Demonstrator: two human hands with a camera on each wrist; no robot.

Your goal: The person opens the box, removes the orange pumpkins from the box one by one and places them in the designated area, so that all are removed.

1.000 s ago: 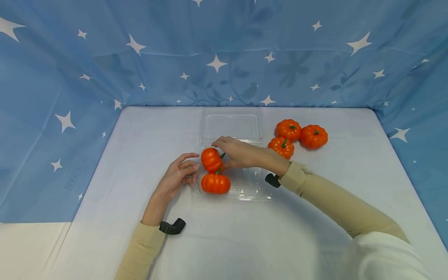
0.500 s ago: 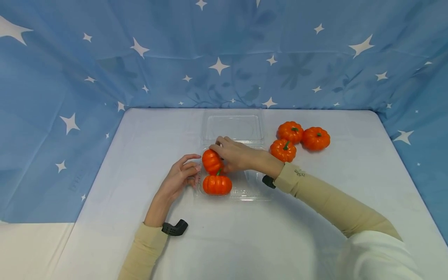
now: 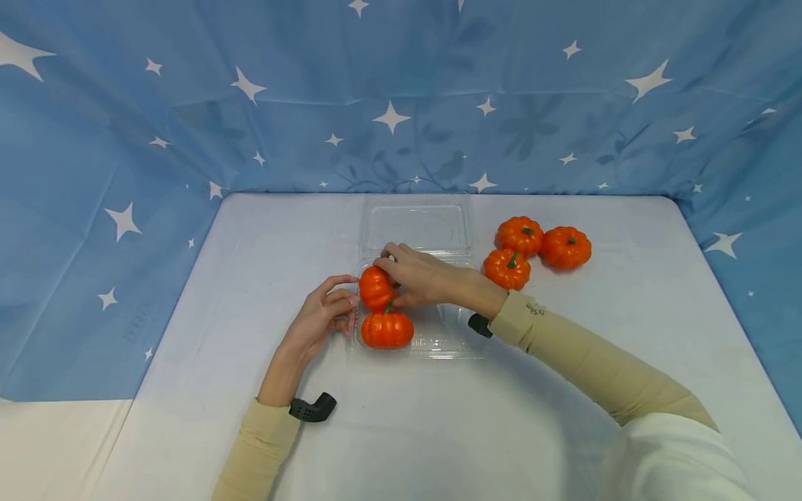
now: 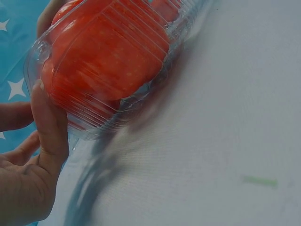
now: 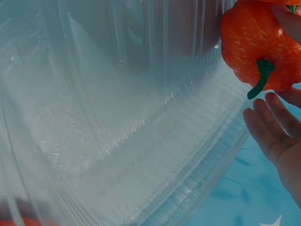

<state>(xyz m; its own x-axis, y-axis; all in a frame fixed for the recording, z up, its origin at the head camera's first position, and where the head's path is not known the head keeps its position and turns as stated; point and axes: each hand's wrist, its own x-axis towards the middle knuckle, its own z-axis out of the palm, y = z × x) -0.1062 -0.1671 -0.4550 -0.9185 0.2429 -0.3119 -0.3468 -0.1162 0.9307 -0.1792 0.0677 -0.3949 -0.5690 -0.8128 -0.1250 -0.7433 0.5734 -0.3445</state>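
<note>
My right hand (image 3: 422,278) grips a small orange toy pumpkin (image 3: 376,289) at the back left of a clear plastic clamshell box (image 3: 447,330). This pumpkin lies on its side; in the right wrist view its green stem (image 5: 261,77) points toward the box's bare middle. A second pumpkin (image 3: 387,330) sits right in front of it, in the front left corner. On the box's left side rests my left hand (image 3: 319,316), with fingers loosely bent. The left wrist view has its thumb (image 4: 49,125) against the clear wall, orange showing through.
Behind the box its clear lid (image 3: 416,226) lies folded back on the white table (image 3: 413,424). Three more pumpkins stand right of the box: one nearer (image 3: 506,269), one behind it (image 3: 520,235), one farther right (image 3: 566,248). A blue star-patterned curtain (image 3: 301,90) hangs behind.
My right hand has shifted slightly left, its fingers now closer round the back pumpkin, which has turned a little toward the left wall. The left hand keeps its place at the box.
</note>
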